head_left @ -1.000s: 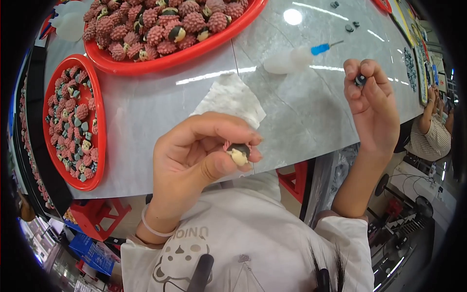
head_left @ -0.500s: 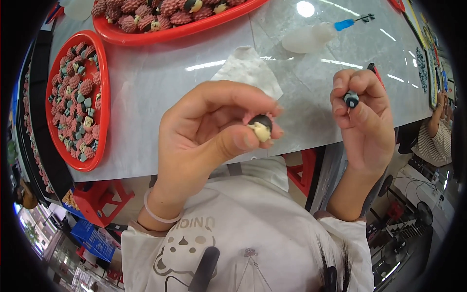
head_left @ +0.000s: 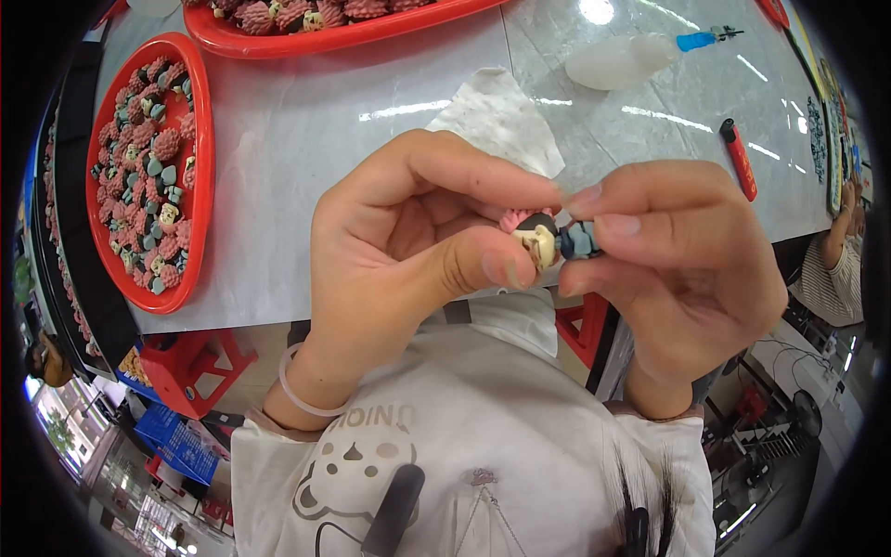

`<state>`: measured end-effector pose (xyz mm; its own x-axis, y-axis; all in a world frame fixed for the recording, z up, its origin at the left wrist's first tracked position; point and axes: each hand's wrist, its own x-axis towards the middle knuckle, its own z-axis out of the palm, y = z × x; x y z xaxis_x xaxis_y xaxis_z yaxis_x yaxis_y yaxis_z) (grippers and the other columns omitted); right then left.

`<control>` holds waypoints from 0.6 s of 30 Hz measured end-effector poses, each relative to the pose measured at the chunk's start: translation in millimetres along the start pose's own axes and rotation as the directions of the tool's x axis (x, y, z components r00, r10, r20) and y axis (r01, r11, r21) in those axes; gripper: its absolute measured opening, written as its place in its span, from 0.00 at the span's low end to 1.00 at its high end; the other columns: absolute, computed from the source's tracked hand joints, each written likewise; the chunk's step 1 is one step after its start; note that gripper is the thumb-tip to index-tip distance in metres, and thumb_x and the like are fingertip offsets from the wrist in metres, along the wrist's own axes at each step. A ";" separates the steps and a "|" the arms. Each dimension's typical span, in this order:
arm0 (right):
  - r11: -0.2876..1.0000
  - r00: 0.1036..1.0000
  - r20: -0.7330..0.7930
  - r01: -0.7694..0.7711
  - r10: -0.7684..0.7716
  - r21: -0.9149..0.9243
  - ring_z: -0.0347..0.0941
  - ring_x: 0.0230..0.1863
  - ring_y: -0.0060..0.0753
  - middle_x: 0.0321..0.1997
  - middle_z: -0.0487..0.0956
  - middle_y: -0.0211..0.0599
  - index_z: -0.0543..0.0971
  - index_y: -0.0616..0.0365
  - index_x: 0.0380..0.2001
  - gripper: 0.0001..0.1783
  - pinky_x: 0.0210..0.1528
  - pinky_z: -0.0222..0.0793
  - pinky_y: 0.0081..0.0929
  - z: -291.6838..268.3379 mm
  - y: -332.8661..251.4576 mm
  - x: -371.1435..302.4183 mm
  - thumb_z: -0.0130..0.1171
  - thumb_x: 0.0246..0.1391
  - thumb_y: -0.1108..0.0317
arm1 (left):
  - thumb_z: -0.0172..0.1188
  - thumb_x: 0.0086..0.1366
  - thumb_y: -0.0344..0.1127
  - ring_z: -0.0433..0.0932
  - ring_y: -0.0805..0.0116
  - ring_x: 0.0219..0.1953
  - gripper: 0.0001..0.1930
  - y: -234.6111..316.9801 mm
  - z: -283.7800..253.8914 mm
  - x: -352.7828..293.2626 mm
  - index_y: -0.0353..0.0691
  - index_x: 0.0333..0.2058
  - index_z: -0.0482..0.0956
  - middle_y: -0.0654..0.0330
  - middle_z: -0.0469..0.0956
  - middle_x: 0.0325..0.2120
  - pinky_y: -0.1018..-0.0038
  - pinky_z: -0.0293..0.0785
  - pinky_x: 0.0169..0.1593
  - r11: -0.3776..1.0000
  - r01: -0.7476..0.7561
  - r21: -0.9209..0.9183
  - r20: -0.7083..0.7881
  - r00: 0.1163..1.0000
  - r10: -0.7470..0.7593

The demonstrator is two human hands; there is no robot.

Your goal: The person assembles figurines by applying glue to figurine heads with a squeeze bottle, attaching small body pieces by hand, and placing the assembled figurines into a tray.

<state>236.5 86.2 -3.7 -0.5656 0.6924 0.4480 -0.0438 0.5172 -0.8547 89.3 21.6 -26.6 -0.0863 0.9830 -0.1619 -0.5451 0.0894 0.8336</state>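
Note:
Between the thumb and fingers of my left hand [head_left: 399, 232] is a small figurine head [head_left: 535, 243] with pink hair, a black band and a cream face. My right hand [head_left: 687, 251] pinches a little grey-blue and dark figurine body [head_left: 581, 239]. Head and body meet in front of my chest, just over the table's near edge; whether they are joined I cannot tell. Beyond my left hand lies a crumpled white cloth [head_left: 498, 116].
A red oval tray [head_left: 206, 186] at left holds many pink and grey-blue pieces. Another red tray [head_left: 353, 39] with pink heads stands at the far side. A clear bottle with a blue needle tip [head_left: 626, 61] and a red lighter [head_left: 738, 160] lie at right.
My right hand has moved left and brought the figurine body up against the head in my left hand. The red lighter, partly hidden before, now shows fully.

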 end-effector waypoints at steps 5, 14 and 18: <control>0.976 0.989 0.061 0.140 -0.131 -0.168 0.72 0.23 0.30 0.26 0.73 0.52 0.71 0.65 0.23 0.13 0.19 0.67 0.16 -2.2 -0.3 3.2 0.62 0.29 0.84 | 0.63 0.46 0.43 0.69 0.77 0.28 0.20 -5.7 -5.9 -0.2 0.34 0.31 0.70 0.59 0.70 0.26 0.83 0.66 0.33 0.990 -0.099 0.095 0.043 0.995 0.096; 0.972 0.990 0.052 0.141 -0.133 -0.189 0.71 0.22 0.30 0.26 0.72 0.51 0.71 0.67 0.23 0.08 0.17 0.67 0.14 4.8 2.7 3.2 0.59 0.35 0.82 | 0.63 0.46 0.40 0.71 0.74 0.29 0.19 0.2 -4.7 1.9 0.32 0.32 0.71 0.56 0.71 0.27 0.82 0.68 0.33 0.971 -0.165 0.172 0.041 0.986 0.161; 0.931 0.981 0.175 0.144 -0.089 -0.334 0.66 0.30 0.31 0.31 0.69 0.47 0.74 0.60 0.26 0.09 0.24 0.63 0.18 6.5 -15.1 11.0 0.59 0.42 0.67 | 0.63 0.46 0.41 0.72 0.69 0.31 0.22 16.2 -2.9 -3.5 0.31 0.34 0.68 0.53 0.71 0.29 0.78 0.68 0.34 0.996 -0.086 0.027 -0.015 0.996 0.087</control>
<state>225.7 82.7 12.4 -0.6948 0.5449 0.4695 0.1530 0.7498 -0.6438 78.4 19.1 -14.0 -0.1457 0.9846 -0.0967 -0.5127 0.0085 0.8585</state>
